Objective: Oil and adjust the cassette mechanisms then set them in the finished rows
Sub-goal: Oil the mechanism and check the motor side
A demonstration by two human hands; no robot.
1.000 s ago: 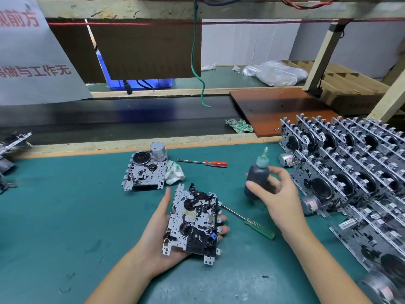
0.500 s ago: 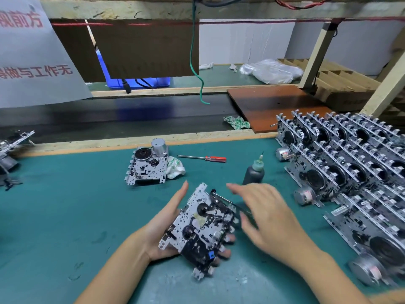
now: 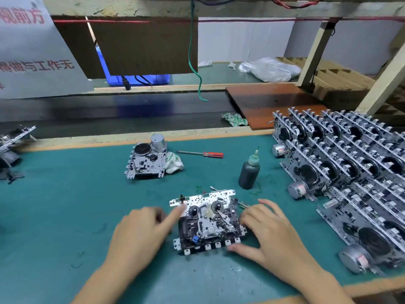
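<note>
A cassette mechanism point(image 3: 208, 222) lies flat on the green mat point(image 3: 65, 216) in front of me, its reels facing up. My left hand point(image 3: 140, 233) is at its left side, the straight index finger touching the plate's upper left corner. My right hand point(image 3: 274, 233) holds its right end, thumb along the front edge and fingers over the right edge. The dark oil bottle point(image 3: 248, 172) stands upright just behind, apart from both hands. Rows of finished mechanisms point(image 3: 350, 172) stand on edge at the right.
A second mechanism point(image 3: 145, 163) with a white rag point(image 3: 174, 163) beside it lies further back. A red-handled screwdriver point(image 3: 208, 154) lies near it. A green screwdriver point(image 3: 243, 205) pokes out under my right hand. A dark conveyor belt point(image 3: 109, 115) runs behind the mat.
The oil bottle was set down by my right hand. The mechanism went from my left palm down onto the mat and turned crosswise. Both hands now sit at its ends.
</note>
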